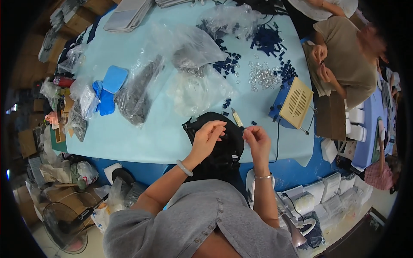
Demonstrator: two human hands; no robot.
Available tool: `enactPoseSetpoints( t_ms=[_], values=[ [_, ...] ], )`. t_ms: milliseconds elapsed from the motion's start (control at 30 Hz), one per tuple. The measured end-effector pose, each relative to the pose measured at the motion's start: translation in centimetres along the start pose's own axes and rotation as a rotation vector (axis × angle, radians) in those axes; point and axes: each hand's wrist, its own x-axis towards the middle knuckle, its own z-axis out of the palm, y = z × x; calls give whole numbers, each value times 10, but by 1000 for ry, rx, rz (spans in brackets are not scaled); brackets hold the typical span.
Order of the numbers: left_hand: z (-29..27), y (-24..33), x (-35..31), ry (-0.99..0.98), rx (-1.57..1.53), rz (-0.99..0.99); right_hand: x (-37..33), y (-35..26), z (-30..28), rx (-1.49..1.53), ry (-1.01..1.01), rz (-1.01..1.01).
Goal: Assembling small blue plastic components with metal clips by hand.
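Left hand (209, 136) curled over black fabric piece (233, 142) at near bench (118, 148) edge, right hand (258, 141) curled beside it; I can't tell if either grips. Probably detail work; next likely needs steady fabric.

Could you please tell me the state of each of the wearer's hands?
Left hand: curled over the black bag; grip cannot be told.
Right hand: fingertips drawn together; whether anything is held cannot be told.
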Motion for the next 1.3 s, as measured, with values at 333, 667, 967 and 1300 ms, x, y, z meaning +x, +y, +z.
enactPoseSetpoints(
  t_ms=[333, 667, 967, 1300],
  values=[
    [-15, -8, 4, 10, 30, -122, 95, 60, 36, -563, 61, -291],
    [-24, -12, 11, -21, 59, -190, 46, 58, -28, -882, 192, -309],
    [-3, -6, 14, -156, 53, -177, 22, 92, -58, -1018, 392, -210],
    [25, 7, 14, -276, 110, 66, -17, 18, -42, 578, 99, 210]
  ],
)
